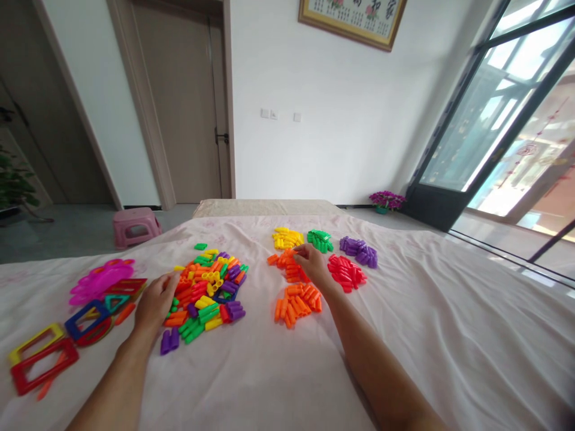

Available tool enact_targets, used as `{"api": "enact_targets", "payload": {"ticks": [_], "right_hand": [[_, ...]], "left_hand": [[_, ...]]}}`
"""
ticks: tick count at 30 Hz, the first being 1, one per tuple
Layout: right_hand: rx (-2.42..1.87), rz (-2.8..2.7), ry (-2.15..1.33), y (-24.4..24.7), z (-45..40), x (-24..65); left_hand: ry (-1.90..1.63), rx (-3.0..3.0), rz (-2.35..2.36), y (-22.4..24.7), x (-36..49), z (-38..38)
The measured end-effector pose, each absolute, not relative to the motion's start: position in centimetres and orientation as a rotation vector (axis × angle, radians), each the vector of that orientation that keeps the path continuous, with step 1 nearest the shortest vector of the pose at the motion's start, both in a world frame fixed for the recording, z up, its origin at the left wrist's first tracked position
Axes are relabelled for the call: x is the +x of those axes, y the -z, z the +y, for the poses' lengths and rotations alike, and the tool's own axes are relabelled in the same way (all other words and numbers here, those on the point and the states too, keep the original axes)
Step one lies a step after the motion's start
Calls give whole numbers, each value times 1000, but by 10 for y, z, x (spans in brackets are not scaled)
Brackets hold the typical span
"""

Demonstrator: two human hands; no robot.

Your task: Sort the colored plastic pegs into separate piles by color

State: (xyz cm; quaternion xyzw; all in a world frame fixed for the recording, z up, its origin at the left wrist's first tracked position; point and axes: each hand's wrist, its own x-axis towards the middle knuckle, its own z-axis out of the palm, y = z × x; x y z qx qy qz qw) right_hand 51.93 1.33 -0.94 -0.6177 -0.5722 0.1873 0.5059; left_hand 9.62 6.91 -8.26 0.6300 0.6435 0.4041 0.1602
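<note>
On the left, a mixed heap of small plastic tubes (204, 284) in several colours lies on the cloth. My left hand (157, 299) rests against its left edge, fingers bent; what its fingertips hold, if anything, is hidden. My right hand (312, 260) reaches over an upper orange pile (287, 266), its thumb and fingers pinched together at the pile's top; what is between them is too small to tell. Around it lie a yellow pile (287, 238), a green pile (320, 240), a purple pile (358, 251), a red pile (345, 273) and a lower orange pile (297, 303).
A pink flower-shaped tray (96, 281) and flat frame shapes, including a blue one (85, 320) and a red one (27, 371), lie at the left. One green piece (200, 246) sits behind the heap. A pink stool (136, 226) stands beyond the pale cloth (426, 323).
</note>
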Motion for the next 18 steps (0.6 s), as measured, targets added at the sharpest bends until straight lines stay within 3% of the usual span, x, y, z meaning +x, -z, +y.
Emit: {"api": "enact_targets", "payload": {"ticks": [10,18], "right_hand": [[-1721,-1861,-201,5,2,494],[-1692,-1882,-110,16,9,496]], "left_hand": [[-1144,1771,1880,79,100,66],[-1169,1776,1863,78,100,66]]}}
